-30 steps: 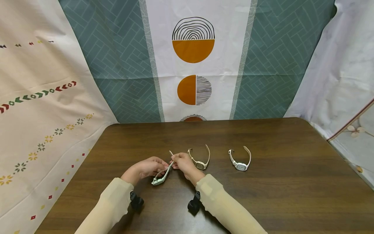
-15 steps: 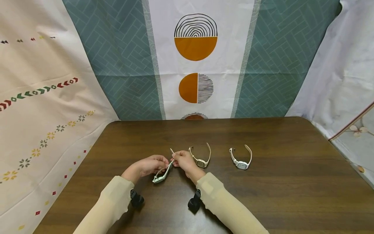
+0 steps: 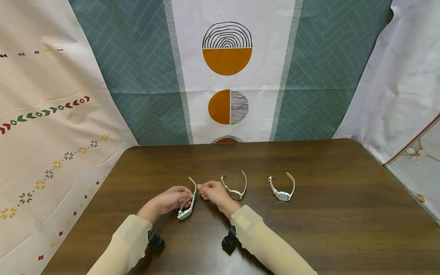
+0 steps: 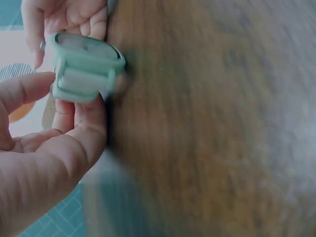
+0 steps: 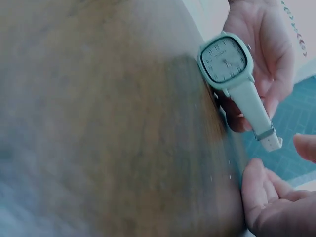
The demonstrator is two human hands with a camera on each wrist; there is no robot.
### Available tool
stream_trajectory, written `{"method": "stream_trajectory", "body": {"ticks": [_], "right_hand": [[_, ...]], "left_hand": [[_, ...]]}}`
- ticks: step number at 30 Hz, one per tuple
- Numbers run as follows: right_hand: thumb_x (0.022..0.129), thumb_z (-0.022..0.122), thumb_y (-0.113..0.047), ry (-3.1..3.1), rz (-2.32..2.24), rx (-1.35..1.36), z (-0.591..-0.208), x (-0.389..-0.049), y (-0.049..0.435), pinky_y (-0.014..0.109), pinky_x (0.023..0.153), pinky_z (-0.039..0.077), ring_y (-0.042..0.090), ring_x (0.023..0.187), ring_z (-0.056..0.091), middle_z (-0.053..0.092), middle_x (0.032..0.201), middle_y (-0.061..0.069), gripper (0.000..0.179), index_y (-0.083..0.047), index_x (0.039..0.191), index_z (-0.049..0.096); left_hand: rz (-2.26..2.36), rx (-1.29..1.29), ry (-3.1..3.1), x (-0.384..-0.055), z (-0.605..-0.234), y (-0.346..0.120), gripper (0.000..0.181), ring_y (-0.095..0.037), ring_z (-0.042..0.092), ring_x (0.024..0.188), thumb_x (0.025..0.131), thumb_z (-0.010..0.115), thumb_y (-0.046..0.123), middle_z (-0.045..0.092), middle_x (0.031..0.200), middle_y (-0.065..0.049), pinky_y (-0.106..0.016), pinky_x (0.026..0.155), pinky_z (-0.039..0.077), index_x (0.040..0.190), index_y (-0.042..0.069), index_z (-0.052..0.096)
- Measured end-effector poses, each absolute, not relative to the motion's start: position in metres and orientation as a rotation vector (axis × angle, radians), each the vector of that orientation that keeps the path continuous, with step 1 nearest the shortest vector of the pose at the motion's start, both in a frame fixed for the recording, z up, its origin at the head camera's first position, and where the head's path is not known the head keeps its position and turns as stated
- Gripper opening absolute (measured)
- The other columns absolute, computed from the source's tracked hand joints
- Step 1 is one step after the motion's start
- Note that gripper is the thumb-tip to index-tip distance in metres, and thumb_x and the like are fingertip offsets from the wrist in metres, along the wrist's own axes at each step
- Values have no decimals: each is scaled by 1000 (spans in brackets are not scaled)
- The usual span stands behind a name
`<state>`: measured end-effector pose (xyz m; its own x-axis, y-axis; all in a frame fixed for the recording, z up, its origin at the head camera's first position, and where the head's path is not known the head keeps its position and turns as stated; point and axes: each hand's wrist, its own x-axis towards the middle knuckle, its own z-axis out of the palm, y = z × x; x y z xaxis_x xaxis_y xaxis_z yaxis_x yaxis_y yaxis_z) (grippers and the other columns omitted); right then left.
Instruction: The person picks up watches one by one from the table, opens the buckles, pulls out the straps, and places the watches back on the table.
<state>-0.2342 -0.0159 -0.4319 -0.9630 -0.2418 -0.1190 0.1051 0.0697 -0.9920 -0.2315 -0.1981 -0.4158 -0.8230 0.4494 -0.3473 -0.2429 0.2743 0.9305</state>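
Observation:
A mint-green wristwatch (image 3: 185,214) with a pale strap hangs from my left hand (image 3: 173,198), which pinches its strap between thumb and fingers. Its square dial (image 5: 224,60) faces the camera in the right wrist view, and the strap runs through a metal buckle (image 5: 265,134). Just right of the strap is my right hand (image 3: 215,193). In the right wrist view its thumb and fingers stand apart with nothing between them. From the left wrist the watch case (image 4: 86,61) shows edge-on, with the other hand behind it.
A cream wristwatch (image 3: 235,194) lies on the brown wooden table (image 3: 326,229) close behind my right hand. Farther right lies a white wristwatch (image 3: 283,196). Both have their straps unfastened. Patterned cloth (image 3: 151,95) hangs behind the table.
My right hand has let go of the strap. My left hand has shifted a little left with the mint-green wristwatch, leaving a small gap between strap and right fingers.

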Motion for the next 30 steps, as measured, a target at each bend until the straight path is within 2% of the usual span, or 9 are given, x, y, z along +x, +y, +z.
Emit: {"method": "stream_trajectory", "body": {"ticks": [4,10,15,21,30], "right_hand": [[85,69,-19,2225,-1864,-203,-431,-231,-16,22,61,46,11,68,54,62,80,6,32,9,100,61],[80,73,-12,2232,-1785,-300,-431,-226,-20,21,61,47,12,70,59,69,89,19,34,12,102,61],[76,73,-4,2238,-1794,-372,-433,-225,-22,18,62,47,11,72,63,70,83,22,27,12,95,65],[76,73,-3,2202,-1796,-381,-435,-229,-21,17,59,46,6,66,58,71,80,20,20,11,89,69],[78,75,-7,2186,-1723,-387,-431,-233,-16,20,58,44,6,64,54,72,81,14,20,8,91,71]], "left_hand": [[1638,168,1958,-231,-416,-200,9,-9,57,81,95,43,7,53,90,-2,-22,75,50,98,1,48],[1707,192,1922,-230,-422,-201,7,-8,57,80,90,43,4,56,88,0,-22,75,50,95,3,48],[1739,250,1918,-231,-425,-201,7,-7,55,78,90,43,3,53,84,1,-21,76,50,92,6,49],[1723,290,1946,-232,-426,-202,6,-7,58,78,88,43,2,56,83,1,-21,75,50,90,5,48],[1731,261,1992,-235,-423,-205,5,-8,62,79,90,45,2,59,85,0,-23,76,52,93,2,48]]}}
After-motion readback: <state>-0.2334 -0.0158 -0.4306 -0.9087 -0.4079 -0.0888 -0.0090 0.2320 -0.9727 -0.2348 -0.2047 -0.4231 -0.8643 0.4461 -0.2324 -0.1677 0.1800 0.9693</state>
